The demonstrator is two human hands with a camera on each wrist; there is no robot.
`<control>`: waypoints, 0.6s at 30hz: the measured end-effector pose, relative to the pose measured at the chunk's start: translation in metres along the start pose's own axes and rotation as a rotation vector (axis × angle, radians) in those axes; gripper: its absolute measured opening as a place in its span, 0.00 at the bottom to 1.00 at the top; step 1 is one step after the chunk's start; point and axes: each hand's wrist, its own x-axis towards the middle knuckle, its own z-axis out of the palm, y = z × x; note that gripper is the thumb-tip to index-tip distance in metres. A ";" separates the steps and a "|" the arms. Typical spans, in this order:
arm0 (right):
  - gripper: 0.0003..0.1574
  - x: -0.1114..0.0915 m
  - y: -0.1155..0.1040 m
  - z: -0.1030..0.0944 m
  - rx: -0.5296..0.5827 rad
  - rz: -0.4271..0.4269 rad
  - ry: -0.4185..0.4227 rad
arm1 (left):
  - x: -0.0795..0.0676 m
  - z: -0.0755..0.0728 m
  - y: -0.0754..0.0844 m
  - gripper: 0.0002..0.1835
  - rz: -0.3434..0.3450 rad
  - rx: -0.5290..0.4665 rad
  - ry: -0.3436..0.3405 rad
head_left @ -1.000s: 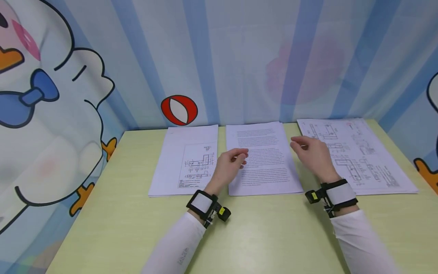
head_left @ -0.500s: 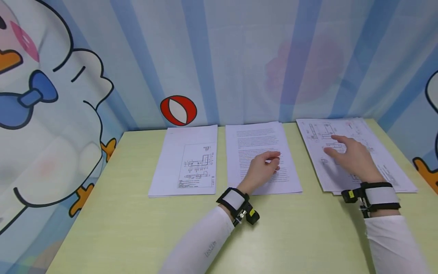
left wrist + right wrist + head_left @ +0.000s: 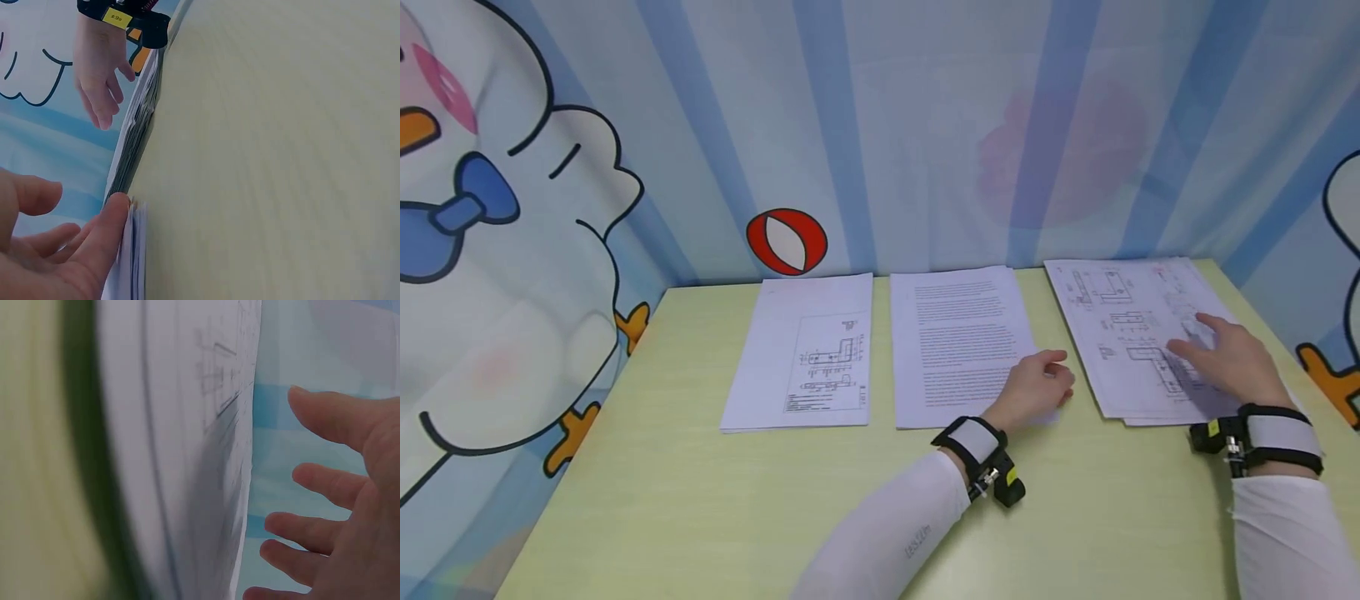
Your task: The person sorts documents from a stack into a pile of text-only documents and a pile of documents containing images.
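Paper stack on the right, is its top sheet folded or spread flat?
Spread flat. In the head view, the top sheet shows its printed face, no fold visible, though the right hand hides part.

Left hand (image 3: 1033, 387), right hand (image 3: 1242, 362) over printed drawings (image 3: 1123, 321)

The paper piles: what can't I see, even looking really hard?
Head view: words on the middle pile, too small to read.
Head view: part of its right edge, behind the left hand.
Head view: part of the right pile, behind the right hand.
Right wrist view: the right pile's near edge, blurred.
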 end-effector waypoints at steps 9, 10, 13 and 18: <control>0.61 -0.003 0.024 0.002 -0.012 0.152 -0.053 | 0.008 0.026 0.003 0.29 -0.155 -0.218 -0.057; 0.61 -0.002 0.025 0.002 -0.015 0.147 -0.055 | 0.009 0.028 0.003 0.28 -0.157 -0.220 -0.057; 0.59 -0.001 0.024 0.002 -0.023 0.122 -0.048 | 0.013 0.033 0.006 0.26 -0.159 -0.213 -0.052; 0.58 0.001 0.020 0.004 -0.027 0.116 -0.044 | 0.018 0.037 0.009 0.18 -0.142 -0.210 -0.030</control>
